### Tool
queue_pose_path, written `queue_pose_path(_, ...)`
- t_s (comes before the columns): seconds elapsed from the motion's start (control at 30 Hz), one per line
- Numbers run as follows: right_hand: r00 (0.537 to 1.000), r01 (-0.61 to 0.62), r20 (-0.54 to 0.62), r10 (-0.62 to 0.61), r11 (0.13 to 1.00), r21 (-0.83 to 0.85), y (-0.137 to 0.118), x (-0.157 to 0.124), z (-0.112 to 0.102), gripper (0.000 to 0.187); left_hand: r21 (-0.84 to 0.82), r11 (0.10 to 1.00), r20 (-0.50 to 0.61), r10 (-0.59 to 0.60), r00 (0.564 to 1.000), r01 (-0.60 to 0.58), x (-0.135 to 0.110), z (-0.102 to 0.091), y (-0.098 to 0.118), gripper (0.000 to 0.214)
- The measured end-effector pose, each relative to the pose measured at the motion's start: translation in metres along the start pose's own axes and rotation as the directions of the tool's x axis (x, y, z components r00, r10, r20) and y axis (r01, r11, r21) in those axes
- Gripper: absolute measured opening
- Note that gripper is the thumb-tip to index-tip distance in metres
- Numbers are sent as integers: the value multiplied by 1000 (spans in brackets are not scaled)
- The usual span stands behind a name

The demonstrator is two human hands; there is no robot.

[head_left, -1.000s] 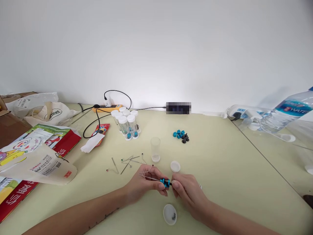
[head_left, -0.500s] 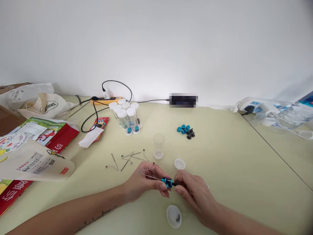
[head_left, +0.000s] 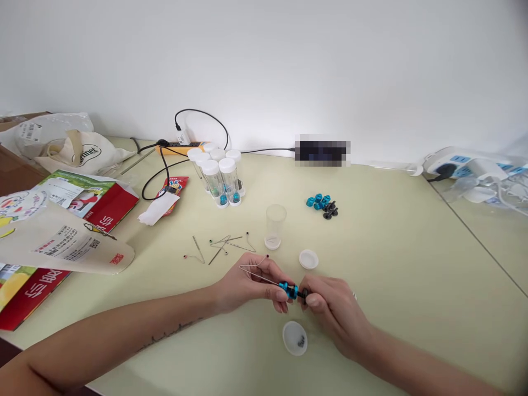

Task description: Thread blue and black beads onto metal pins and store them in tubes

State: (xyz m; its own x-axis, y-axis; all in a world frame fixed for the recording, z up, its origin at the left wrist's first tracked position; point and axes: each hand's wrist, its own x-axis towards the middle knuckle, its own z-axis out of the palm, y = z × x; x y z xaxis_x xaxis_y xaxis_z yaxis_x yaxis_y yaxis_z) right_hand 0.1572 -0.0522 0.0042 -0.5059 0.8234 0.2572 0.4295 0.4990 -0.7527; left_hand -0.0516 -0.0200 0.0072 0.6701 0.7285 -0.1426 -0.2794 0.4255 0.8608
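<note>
My left hand (head_left: 247, 286) pinches a bent metal wire (head_left: 256, 273) that carries blue beads (head_left: 287, 288) near its tip. My right hand (head_left: 330, 308) is closed at the wire's end, fingertips pressed on a small black bead (head_left: 302, 293) right beside the blue ones. Both hands hover low over the pale green table (head_left: 391, 264). Just below them lies a white cap (head_left: 295, 337) with a few dark beads in it.
An uncapped clear vial (head_left: 275, 226) and its white lid (head_left: 308, 258) stand beyond the hands. Loose wire pins (head_left: 223, 247), capped vials (head_left: 218, 176), a pile of blue and black beads (head_left: 322, 204), paper packets (head_left: 61, 231) at left, power strips and cables at the back.
The view has tipped downward and shifted, so everything sits higher in frame. The hands stay together on the wire, right fingers working the black bead against the blue ones.
</note>
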Motion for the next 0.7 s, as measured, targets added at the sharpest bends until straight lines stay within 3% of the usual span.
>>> queue_pose_path(0.1,999,-42,-19,43,998,47,-3,0,-1,45,8,1000,-17,16,1000,-16,0,0,0,18)
queue_pose_path(0.3,998,-57,-39,57,998,-6,-6,0,1,9,-18,999,-39,37,999,-38,1,-2,2,18)
queue_pose_path(0.53,996,0,-92,-3,999,-36,-4,1,6,13,-9,999,-66,47,997,-48,1,-1,3,18)
queue_pose_path(0.63,997,-32,-76,30,999,-34,-4,1,5,7,2,999,-67,41,997,-41,1,-1,4,18)
queue_pose_path(0.7,998,-53,-39,52,998,-36,-4,1,3,12,6,1000,-55,31,998,-31,0,0,4,18)
